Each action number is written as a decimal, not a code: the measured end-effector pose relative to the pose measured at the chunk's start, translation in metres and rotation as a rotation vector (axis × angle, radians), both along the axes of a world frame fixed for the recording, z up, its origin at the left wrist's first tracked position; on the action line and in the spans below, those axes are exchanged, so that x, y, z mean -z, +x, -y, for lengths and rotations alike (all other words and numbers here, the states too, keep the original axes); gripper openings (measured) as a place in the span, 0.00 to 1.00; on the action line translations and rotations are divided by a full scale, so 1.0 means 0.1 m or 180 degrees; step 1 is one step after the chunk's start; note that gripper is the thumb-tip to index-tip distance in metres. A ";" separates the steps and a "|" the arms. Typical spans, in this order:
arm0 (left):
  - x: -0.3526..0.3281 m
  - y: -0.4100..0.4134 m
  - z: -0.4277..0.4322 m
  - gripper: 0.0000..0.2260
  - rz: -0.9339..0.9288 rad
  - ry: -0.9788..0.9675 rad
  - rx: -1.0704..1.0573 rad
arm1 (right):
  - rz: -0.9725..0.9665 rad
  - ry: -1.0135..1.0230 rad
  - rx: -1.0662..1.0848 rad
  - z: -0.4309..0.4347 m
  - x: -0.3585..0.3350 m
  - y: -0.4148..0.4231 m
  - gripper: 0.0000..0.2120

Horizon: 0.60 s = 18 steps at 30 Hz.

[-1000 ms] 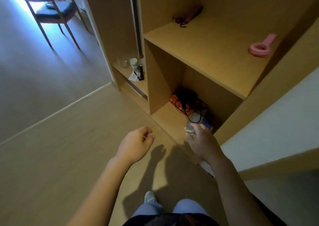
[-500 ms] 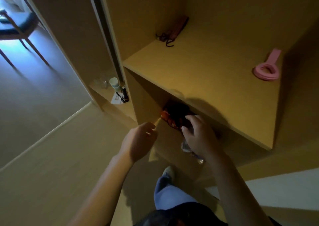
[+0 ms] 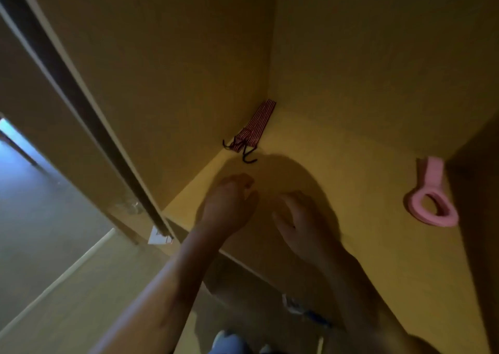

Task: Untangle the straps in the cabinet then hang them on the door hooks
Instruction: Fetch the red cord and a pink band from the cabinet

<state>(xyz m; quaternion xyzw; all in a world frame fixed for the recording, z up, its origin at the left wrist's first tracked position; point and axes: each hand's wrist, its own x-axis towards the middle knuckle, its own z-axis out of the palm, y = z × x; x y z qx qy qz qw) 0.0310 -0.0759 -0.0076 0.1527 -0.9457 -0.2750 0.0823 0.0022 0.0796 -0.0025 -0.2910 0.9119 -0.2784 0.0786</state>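
A red-and-white striped strap bundle with black hooks (image 3: 253, 129) lies in the far left corner of the wooden shelf (image 3: 337, 170). My left hand (image 3: 229, 205) hovers over the shelf's front left part, fingers loosely curled, holding nothing. My right hand (image 3: 299, 218) is beside it to the right, fingers relaxed and pointing toward the corner, also holding nothing. Both hands are short of the strap bundle and blurred by motion. The lower compartment's straps are hidden below the shelf.
A pink ring-shaped strap (image 3: 432, 199) lies on the shelf at the right wall. The cabinet's side panel and a dark sliding-door track (image 3: 81, 105) rise at the left. A bluish packet (image 3: 305, 310) shows under the shelf edge. Floor lies at lower left.
The view has risen from the lower compartment to the upper shelf. My right hand left the orange-and-black tangle below, and both hands now reach over the upper shelf toward the striped bundle.
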 end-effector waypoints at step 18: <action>0.21 -1.92 0.51 0.30 0.0720 -0.0175 0.0099 | -0.0180 0.0227 0.0635 0.40 -0.04 -0.77 0.17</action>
